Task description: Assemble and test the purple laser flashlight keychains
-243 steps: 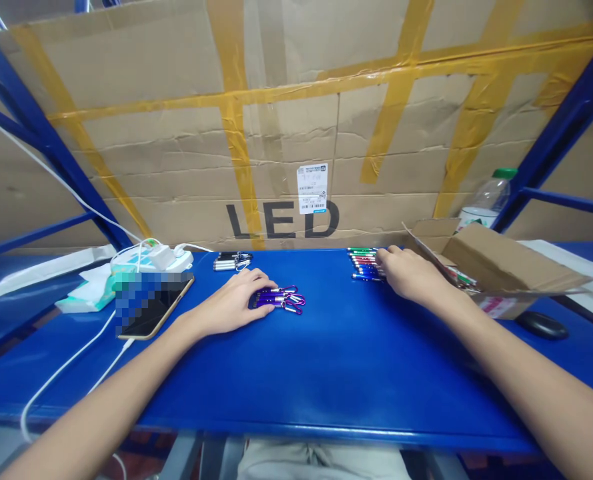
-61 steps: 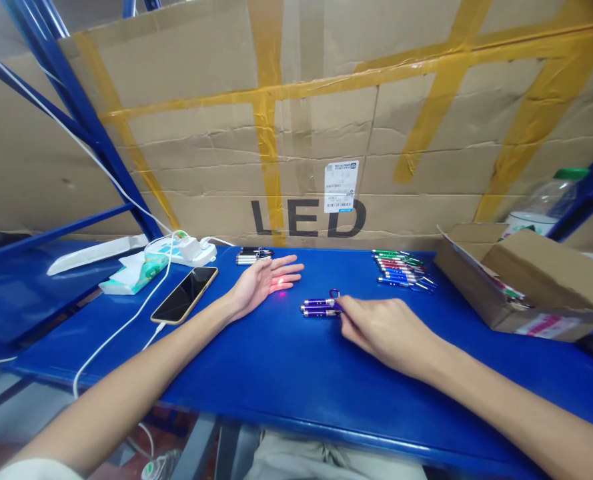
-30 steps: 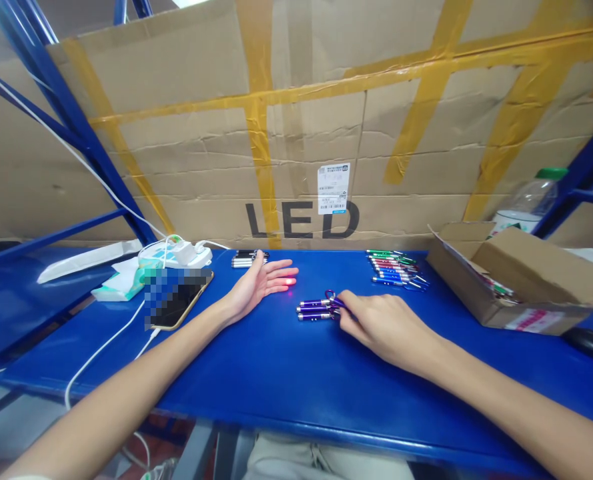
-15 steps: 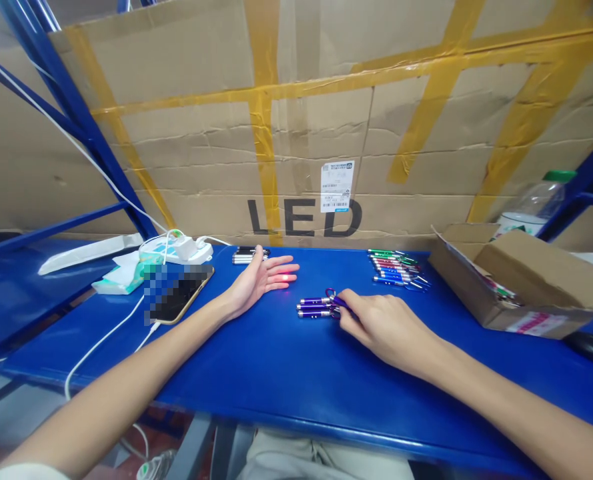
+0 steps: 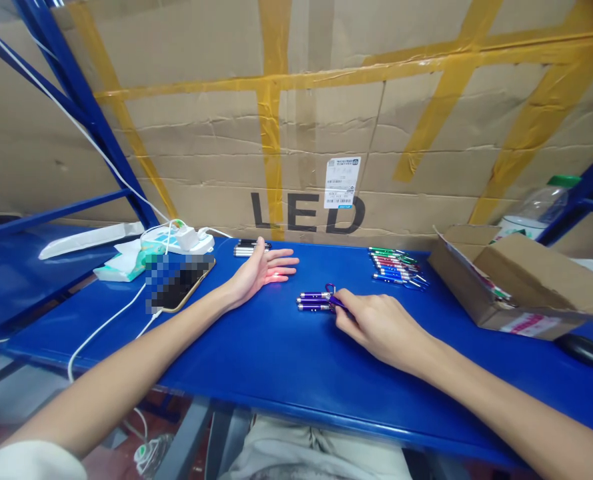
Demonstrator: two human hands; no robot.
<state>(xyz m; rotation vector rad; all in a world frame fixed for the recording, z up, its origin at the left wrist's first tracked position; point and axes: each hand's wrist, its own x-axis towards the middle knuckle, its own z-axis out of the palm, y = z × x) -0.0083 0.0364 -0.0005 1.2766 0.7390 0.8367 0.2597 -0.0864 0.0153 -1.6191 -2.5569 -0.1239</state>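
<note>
Red spot (image 5: pixel 275 275) palmward (torches (image 5: pixel 312 301) at right fingertips (image 5: pixel 340 312))

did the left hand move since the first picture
Yes. The left hand left the purple torches and went back, away from the person, to beside the black torches. It now lies palm up.

Purple torches (image 5: pixel 315 301) are seen on a blue table (image 5: pixel 286 360). A red glow is cast on the left hand (image 5: pixel 259 270). Farther pens (image 5: pixel 396 267) seem green, red and blue.
</note>
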